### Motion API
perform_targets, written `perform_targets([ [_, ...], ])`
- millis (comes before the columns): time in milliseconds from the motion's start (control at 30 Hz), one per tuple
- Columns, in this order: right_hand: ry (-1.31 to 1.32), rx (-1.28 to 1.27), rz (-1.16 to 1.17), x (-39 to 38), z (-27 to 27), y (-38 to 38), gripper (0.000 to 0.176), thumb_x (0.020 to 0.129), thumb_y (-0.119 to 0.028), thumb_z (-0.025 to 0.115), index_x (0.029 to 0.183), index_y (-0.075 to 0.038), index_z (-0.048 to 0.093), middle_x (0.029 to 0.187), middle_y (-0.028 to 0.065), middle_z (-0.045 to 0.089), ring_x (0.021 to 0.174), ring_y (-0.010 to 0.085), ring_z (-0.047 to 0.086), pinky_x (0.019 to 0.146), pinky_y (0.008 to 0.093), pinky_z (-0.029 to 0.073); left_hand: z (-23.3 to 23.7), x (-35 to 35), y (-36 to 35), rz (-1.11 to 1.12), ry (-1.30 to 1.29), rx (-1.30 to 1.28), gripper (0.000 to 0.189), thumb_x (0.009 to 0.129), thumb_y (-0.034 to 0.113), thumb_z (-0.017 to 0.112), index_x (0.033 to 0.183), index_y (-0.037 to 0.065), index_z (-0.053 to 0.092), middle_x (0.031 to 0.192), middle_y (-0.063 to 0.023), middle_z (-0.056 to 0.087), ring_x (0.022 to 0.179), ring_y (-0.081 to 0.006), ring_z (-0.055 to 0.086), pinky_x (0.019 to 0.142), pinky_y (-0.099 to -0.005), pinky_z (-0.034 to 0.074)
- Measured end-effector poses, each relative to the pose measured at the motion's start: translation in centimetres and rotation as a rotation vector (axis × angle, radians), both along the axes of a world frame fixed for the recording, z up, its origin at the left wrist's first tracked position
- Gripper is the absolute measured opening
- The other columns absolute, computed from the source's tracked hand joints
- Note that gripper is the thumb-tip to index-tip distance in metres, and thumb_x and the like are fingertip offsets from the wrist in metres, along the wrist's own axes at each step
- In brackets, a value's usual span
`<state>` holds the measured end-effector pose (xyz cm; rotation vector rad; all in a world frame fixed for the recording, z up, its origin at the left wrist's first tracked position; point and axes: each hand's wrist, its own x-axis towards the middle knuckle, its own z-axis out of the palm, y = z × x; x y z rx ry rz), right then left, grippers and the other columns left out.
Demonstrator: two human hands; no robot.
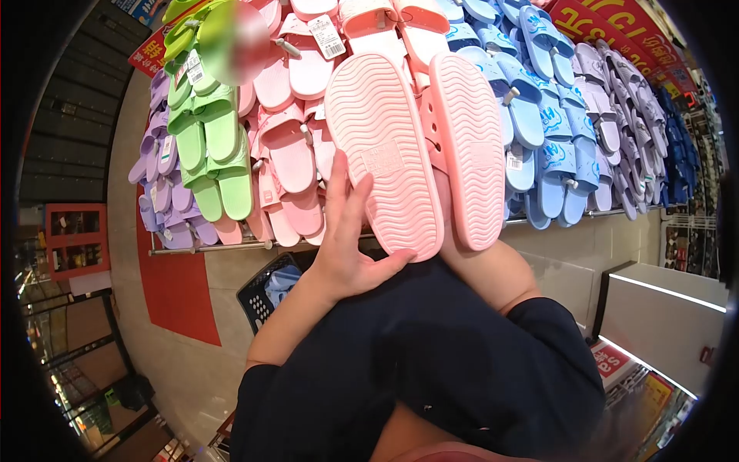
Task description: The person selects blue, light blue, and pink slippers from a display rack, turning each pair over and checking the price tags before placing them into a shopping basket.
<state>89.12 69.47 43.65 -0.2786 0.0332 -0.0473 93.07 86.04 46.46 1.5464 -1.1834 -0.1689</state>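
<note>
A pair of pink slippers [385, 162] is raised before me, soles towards me, with wavy ridges across them. Part of a pink strap with round holes [433, 127] shows between the two. My left hand [350, 239] has its fingers spread along the left slipper's edge, the thumb touching its heel end. Behind the pair, my right hand [444, 204] supports it; only a strip of that hand shows in the gap, and its fingers are hidden. Hanging pink slippers [286, 158] are just beyond, some with white tags [326, 37].
Green slippers [219, 146], blue slippers [566, 146] and purple slippers [165, 196] hang on the rack, whose metal rail [208, 248] runs along its lower edge. A dark basket [258, 296] holding something blue stands below. A grey-white cabinet [662, 308] is at the right.
</note>
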Motion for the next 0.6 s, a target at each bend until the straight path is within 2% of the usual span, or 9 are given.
perform_targets([
  [33, 0.008, -0.002, -0.001, 0.0, -0.1, 0.1, 0.041, 0.093, -0.028, 0.061, 0.117, 0.005, 0.061, 0.104, 0.0139, 0.069, 0.085, 0.0186, 0.069, 0.078, 0.0327, 0.057, -0.1, 0.0, 0.0, -0.034, 0.131, -0.063, 0.111, 0.072, 0.015, 0.084, 0.155, 0.007, 0.011, 0.16, -0.0232, -0.003, 0.147, -0.0408, 0.013, 0.117, -0.0503, 0.021],
  [200, 0.035, -0.013, -0.004, 0.2, -0.4, 0.5, 0.04, 0.093, -0.027, 0.061, 0.118, 0.004, 0.06, 0.103, 0.0141, 0.069, 0.084, 0.0183, 0.068, 0.077, 0.0319, 0.057, 0.0, 1.7, 0.7, -0.066, -0.037, 0.001, 0.117, 0.072, 0.007, 0.081, 0.154, 0.005, -0.002, 0.16, -0.0195, -0.005, 0.148, -0.0358, 0.011, 0.117, -0.0469, 0.023],
  [333, 0.056, -0.032, -0.019, 0.2, -0.4, 0.5, 0.039, 0.093, -0.026, 0.061, 0.118, 0.004, 0.06, 0.103, 0.0142, 0.068, 0.084, 0.0181, 0.068, 0.076, 0.0313, 0.057, -0.8, 1.7, 0.5, -0.105, 0.234, -0.126, 0.12, 0.07, 0.007, 0.082, 0.154, 0.004, -0.003, 0.16, -0.0189, 0.002, 0.149, -0.0346, 0.011, 0.118, -0.0458, 0.019],
  [433, 0.079, -0.053, -0.028, 0.3, -0.5, 0.7, 0.038, 0.093, -0.025, 0.061, 0.118, 0.004, 0.059, 0.102, 0.0144, 0.068, 0.083, 0.018, 0.068, 0.076, 0.0308, 0.057, -1.0, 1.7, 0.7, -0.048, 0.369, -0.154, 0.117, 0.073, 0.026, 0.084, 0.154, 0.001, 0.002, 0.157, -0.0228, 0.011, 0.147, -0.0327, 0.018, 0.118, -0.0466, 0.017],
  [533, 0.129, -0.09, -0.047, 0.4, -0.4, 0.6, 0.037, 0.094, -0.024, 0.061, 0.119, 0.004, 0.059, 0.102, 0.0145, 0.068, 0.083, 0.0178, 0.068, 0.075, 0.0303, 0.057, 0.4, 1.7, 1.0, -0.047, 0.697, -0.204, 0.12, 0.075, 0.049, 0.079, 0.154, 0.004, 0.002, 0.158, -0.0187, 0.013, 0.147, -0.0347, 0.017, 0.118, -0.0453, 0.017],
  [567, 0.168, -0.109, -0.067, 0.4, -0.4, 0.5, 0.037, 0.094, -0.024, 0.061, 0.119, 0.003, 0.059, 0.102, 0.0145, 0.068, 0.083, 0.0177, 0.068, 0.075, 0.0302, 0.057, 0.0, 2.1, 1.1, -0.017, 0.708, -0.145, 0.123, 0.073, 0.075, 0.066, 0.154, 0.005, 0.005, 0.158, -0.0188, 0.013, 0.146, -0.0346, 0.019, 0.118, -0.0462, 0.019],
  [600, 0.215, -0.146, -0.083, 0.4, -0.3, 0.4, 0.037, 0.094, -0.023, 0.061, 0.119, 0.003, 0.058, 0.102, 0.0145, 0.068, 0.083, 0.0177, 0.068, 0.075, 0.03, 0.057, -0.8, 2.4, 1.2, -0.044, 0.777, -0.182, 0.124, 0.072, 0.078, 0.063, 0.154, 0.005, 0.006, 0.157, -0.0183, 0.015, 0.146, -0.0343, 0.02, 0.117, -0.0467, 0.021],
])
